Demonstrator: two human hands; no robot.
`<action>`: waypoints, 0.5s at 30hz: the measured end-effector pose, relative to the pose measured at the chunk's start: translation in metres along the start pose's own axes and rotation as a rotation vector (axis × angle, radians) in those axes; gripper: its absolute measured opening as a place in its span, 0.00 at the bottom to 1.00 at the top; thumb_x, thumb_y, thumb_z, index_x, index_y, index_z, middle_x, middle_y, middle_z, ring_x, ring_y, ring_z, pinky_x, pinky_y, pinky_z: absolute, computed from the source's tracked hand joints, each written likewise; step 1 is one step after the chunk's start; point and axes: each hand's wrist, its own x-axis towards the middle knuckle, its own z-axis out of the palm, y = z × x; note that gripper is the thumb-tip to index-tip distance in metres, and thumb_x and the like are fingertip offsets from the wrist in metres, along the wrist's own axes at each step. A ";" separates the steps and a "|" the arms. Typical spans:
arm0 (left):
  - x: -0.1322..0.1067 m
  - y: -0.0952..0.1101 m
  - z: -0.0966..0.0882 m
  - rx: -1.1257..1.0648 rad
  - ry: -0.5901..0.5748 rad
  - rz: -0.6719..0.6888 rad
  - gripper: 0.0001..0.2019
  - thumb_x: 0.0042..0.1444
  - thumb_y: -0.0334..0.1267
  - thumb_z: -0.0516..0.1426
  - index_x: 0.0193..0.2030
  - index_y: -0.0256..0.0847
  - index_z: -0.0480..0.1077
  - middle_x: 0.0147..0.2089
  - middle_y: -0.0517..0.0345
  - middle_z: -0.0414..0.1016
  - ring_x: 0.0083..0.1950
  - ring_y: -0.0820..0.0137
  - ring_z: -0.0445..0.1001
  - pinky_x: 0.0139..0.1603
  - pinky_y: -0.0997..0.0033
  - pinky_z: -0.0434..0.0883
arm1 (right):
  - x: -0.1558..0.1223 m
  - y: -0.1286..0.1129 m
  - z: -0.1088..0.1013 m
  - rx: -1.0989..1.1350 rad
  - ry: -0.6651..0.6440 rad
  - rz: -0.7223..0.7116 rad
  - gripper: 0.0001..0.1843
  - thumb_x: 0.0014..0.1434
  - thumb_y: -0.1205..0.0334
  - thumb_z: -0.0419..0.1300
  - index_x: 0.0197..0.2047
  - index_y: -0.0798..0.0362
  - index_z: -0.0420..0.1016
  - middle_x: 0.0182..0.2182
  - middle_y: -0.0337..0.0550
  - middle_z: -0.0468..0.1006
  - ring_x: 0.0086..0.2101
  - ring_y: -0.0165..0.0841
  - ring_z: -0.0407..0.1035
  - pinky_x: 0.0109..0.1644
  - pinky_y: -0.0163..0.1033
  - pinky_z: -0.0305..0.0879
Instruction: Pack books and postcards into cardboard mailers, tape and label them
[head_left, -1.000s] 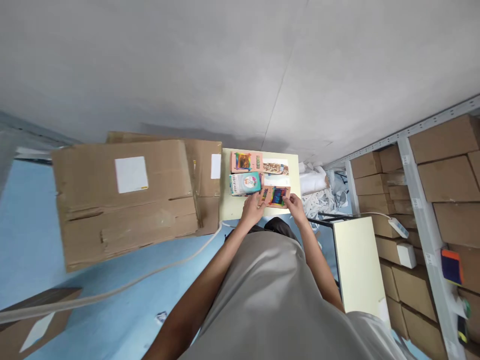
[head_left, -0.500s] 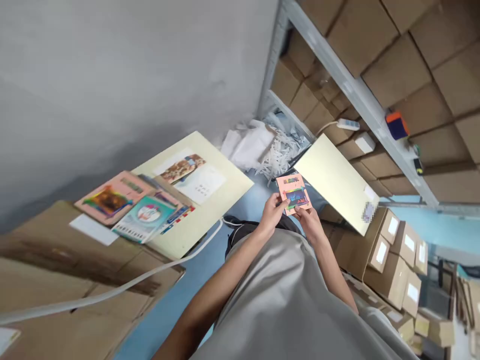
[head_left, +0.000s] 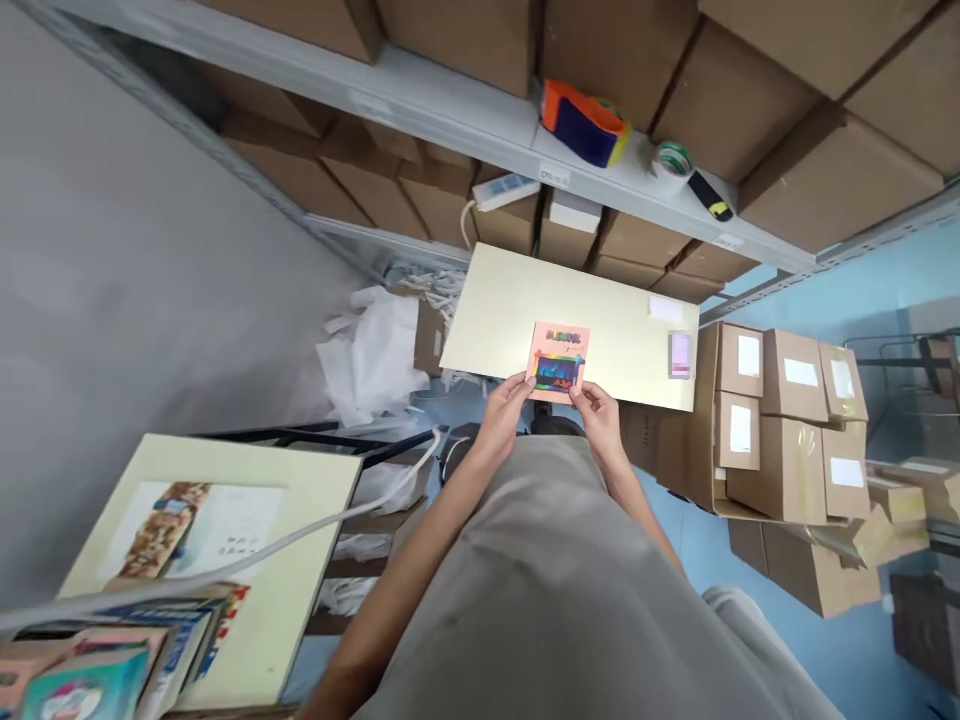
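Both my hands hold a small pink booklet (head_left: 559,360) with a rainbow-framed dark picture on its cover. My left hand (head_left: 507,408) pinches its lower left corner and my right hand (head_left: 597,408) pinches its lower right corner. The booklet hangs over the near edge of a pale yellow table (head_left: 600,305) straight ahead. A small pink item (head_left: 680,353) and a white label (head_left: 665,309) lie at that table's right end.
A second pale yellow table (head_left: 300,500) at lower left carries a printed sheet (head_left: 196,520) and a stack of colourful booklets (head_left: 97,660). A metal shelf (head_left: 450,110) behind holds cardboard boxes, an orange-and-blue object (head_left: 583,122), tape rolls (head_left: 671,158). Crumpled white paper (head_left: 371,350) lies on the floor; more boxes (head_left: 780,420) stand at right.
I have turned right from the booklet table to the other yellow table, carrying the pink booklet in both hands. The booklet stack has slid to the lower left of the view.
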 end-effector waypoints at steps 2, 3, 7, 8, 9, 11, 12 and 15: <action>0.013 -0.002 0.015 0.027 0.017 -0.033 0.31 0.49 0.63 0.76 0.50 0.41 0.84 0.55 0.44 0.89 0.59 0.53 0.86 0.64 0.56 0.80 | 0.017 -0.002 -0.013 0.011 0.021 0.010 0.30 0.60 0.31 0.73 0.47 0.50 0.86 0.45 0.48 0.90 0.46 0.43 0.82 0.55 0.47 0.80; 0.019 -0.003 0.021 0.041 0.028 -0.040 0.31 0.49 0.63 0.76 0.50 0.41 0.84 0.55 0.45 0.89 0.58 0.54 0.86 0.62 0.57 0.81 | 0.024 -0.002 -0.018 0.015 0.022 0.014 0.30 0.60 0.31 0.72 0.48 0.50 0.86 0.45 0.49 0.90 0.46 0.43 0.82 0.55 0.47 0.80; 0.040 0.002 0.037 0.065 0.038 -0.056 0.31 0.47 0.63 0.77 0.49 0.41 0.83 0.52 0.46 0.89 0.53 0.57 0.87 0.54 0.61 0.84 | 0.049 0.001 -0.028 0.048 0.018 0.028 0.30 0.61 0.32 0.71 0.50 0.50 0.86 0.47 0.49 0.90 0.48 0.44 0.83 0.58 0.49 0.80; 0.044 0.004 0.040 0.064 0.036 -0.061 0.32 0.47 0.63 0.77 0.49 0.41 0.83 0.51 0.46 0.89 0.52 0.58 0.88 0.53 0.62 0.84 | 0.054 0.001 -0.030 0.052 0.020 0.035 0.30 0.62 0.33 0.70 0.50 0.51 0.85 0.47 0.50 0.90 0.49 0.45 0.83 0.59 0.49 0.80; 0.048 0.006 0.043 0.064 0.035 -0.064 0.32 0.47 0.63 0.77 0.49 0.41 0.82 0.50 0.47 0.89 0.50 0.59 0.88 0.51 0.62 0.84 | 0.060 0.001 -0.031 0.047 0.028 0.041 0.30 0.62 0.33 0.70 0.51 0.51 0.85 0.48 0.51 0.89 0.48 0.45 0.82 0.59 0.50 0.80; 0.056 0.008 0.048 0.076 0.042 -0.054 0.33 0.47 0.64 0.77 0.50 0.40 0.81 0.49 0.47 0.89 0.49 0.60 0.88 0.50 0.62 0.85 | 0.070 -0.001 -0.034 -0.015 0.087 0.019 0.30 0.62 0.35 0.70 0.53 0.51 0.83 0.52 0.54 0.88 0.50 0.45 0.82 0.59 0.51 0.80; 0.060 0.010 0.051 0.090 0.054 -0.039 0.34 0.47 0.64 0.77 0.50 0.40 0.80 0.49 0.47 0.89 0.49 0.60 0.88 0.50 0.62 0.85 | 0.075 -0.004 -0.036 -0.072 0.132 -0.017 0.30 0.62 0.36 0.71 0.55 0.51 0.83 0.55 0.55 0.87 0.53 0.46 0.81 0.61 0.52 0.79; 0.068 0.013 0.058 0.147 0.107 0.044 0.33 0.48 0.64 0.77 0.50 0.40 0.79 0.50 0.46 0.89 0.51 0.58 0.88 0.52 0.59 0.85 | 0.085 -0.019 -0.036 -0.228 0.207 -0.165 0.27 0.67 0.40 0.68 0.61 0.48 0.82 0.65 0.56 0.83 0.64 0.47 0.76 0.68 0.55 0.75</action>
